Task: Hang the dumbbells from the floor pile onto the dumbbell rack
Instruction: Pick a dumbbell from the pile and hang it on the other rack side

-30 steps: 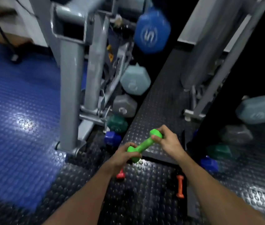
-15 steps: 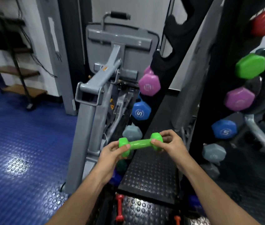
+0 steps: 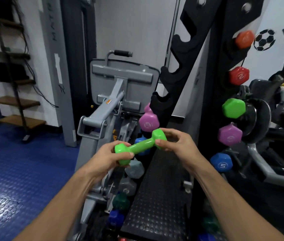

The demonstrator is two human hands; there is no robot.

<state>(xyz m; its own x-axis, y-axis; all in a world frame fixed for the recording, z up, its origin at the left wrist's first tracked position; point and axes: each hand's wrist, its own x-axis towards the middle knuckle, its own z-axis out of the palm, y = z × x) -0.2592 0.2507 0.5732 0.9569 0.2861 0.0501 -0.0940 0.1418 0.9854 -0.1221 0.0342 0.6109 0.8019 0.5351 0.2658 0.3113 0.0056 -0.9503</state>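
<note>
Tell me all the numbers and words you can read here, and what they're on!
"5": end of the blue dumbbell on the rack's right side.
"2": end of the red dumbbell higher up.
Purple dumbbell: pale mark, too blurred to read.
Orange sticker on the grey machine: too small.

Left hand and right hand gripping green dumbbell, black rack behind

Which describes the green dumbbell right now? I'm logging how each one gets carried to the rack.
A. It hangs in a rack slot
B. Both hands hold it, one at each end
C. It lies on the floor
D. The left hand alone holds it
B: the left hand grips one head of the green dumbbell and the right hand grips the other, in the air in front of the rack.
</note>
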